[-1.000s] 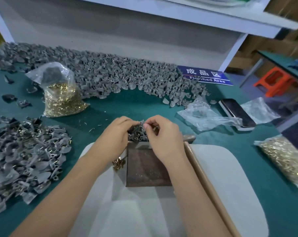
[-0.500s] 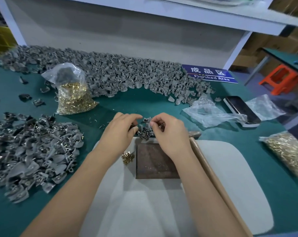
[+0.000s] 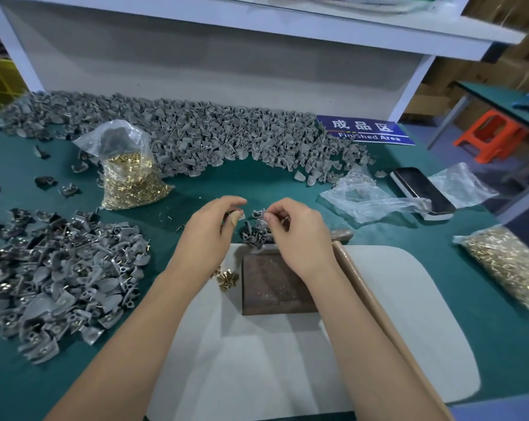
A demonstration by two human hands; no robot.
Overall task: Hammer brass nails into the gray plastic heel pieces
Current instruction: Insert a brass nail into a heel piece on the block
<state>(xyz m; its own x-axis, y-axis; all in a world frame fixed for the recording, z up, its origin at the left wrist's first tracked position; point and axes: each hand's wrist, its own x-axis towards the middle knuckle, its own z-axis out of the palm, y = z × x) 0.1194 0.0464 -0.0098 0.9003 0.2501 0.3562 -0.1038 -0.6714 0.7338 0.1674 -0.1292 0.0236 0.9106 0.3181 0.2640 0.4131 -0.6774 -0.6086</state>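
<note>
Just beyond the rusty steel block (image 3: 276, 284), the left hand (image 3: 210, 230) pinches one gray heel piece (image 3: 238, 215) while the right hand (image 3: 296, 230) pinches something too small to tell, and a loose pinch risks dropping either into the small heap of heel pieces (image 3: 254, 233).

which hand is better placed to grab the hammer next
Right. The hammer handle lies just outside the right hand and forearm; the left hand sits across the metal block, near the loose nails.

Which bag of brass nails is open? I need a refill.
The bag of brass nails left of the hands; its mouth gapes upward, unlike the flat one at right.
</note>
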